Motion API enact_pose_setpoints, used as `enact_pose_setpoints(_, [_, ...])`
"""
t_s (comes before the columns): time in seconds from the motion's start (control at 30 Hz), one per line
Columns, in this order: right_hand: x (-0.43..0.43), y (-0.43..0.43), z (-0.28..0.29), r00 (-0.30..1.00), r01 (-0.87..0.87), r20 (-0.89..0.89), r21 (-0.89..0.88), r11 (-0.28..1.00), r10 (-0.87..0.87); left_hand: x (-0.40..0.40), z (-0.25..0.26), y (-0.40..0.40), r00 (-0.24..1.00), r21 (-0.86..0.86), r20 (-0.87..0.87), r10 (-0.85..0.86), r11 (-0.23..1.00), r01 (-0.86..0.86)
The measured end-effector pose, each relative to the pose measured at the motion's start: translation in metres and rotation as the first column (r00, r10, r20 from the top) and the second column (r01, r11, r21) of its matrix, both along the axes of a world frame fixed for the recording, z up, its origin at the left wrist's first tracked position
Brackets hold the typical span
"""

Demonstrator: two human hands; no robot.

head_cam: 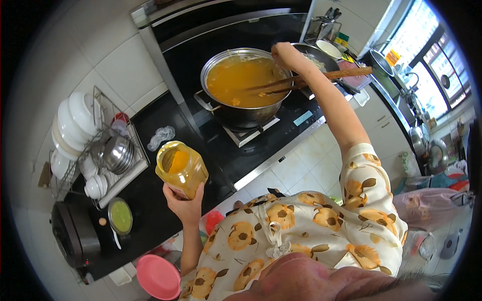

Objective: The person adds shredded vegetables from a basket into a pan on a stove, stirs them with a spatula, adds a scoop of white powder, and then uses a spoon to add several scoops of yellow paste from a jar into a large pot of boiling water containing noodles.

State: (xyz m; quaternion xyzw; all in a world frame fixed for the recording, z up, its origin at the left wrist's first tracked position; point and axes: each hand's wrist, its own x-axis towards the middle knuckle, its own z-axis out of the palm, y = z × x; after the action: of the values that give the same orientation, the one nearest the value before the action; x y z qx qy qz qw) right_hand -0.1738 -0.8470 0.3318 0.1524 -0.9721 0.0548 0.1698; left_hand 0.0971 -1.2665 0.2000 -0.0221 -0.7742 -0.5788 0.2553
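My left hand [183, 203] holds a clear plastic jar [196, 175] tilted up, its mouth uncovered. Yellow-orange powder [179, 161] shows inside. Above the right rim of a large metal pot [244, 113] is my right hand [284, 54], its fingers curled; whatever they might hold is hidden. Orange-yellow liquid [237, 81] with a few floating bits fills much of the pot, which stands on the stove. Long wooden chopsticks [346, 72] lean on the pot's rim with their tips in the liquid, passing beneath my right forearm.
A wok [331, 63] with pale food stands behind my right arm. Crumpled clear plastic [161, 137] lies on the black counter [158, 210]. To the left are a dish rack [122, 178] with bowls, a green-filled bowl [121, 216], an egg [102, 221] and a dark cooker [75, 237].
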Motion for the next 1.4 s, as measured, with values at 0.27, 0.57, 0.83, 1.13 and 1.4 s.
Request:
enact_pose_setpoints(0.27, [0.106,-0.009,0.045,0.931,-0.049,-0.348,-0.426,0.904,-0.114,-0.012,-0.005,0.042,0.954,-0.025,0.025,-0.299,0.954,0.3])
enact_pose_setpoints(0.57, [0.3,0.051,-0.01,0.991,0.118,0.124,-0.987,-0.105,-0.05,0.042,-0.001,0.141,0.891,-0.066,0.087,-0.445,0.89,0.451])
enact_pose_setpoints(0.83, [0.465,0.228,-0.066,0.955,0.107,0.167,-0.965,-0.24,-0.247,0.132,0.004,0.295,0.796,0.008,0.239,-0.556,0.821,0.571])
enact_pose_setpoints(1.13, [0.572,0.354,-0.086,0.829,0.012,0.134,-0.975,-0.221,-0.544,0.158,0.016,0.439,0.545,-0.042,0.248,-0.801,0.553,0.832])
enact_pose_setpoints(1.4, [0.533,0.386,-0.106,0.847,0.092,0.223,-0.956,-0.28,-0.482,0.126,0.012,0.465,0.549,-0.083,0.268,-0.792,0.549,0.832])
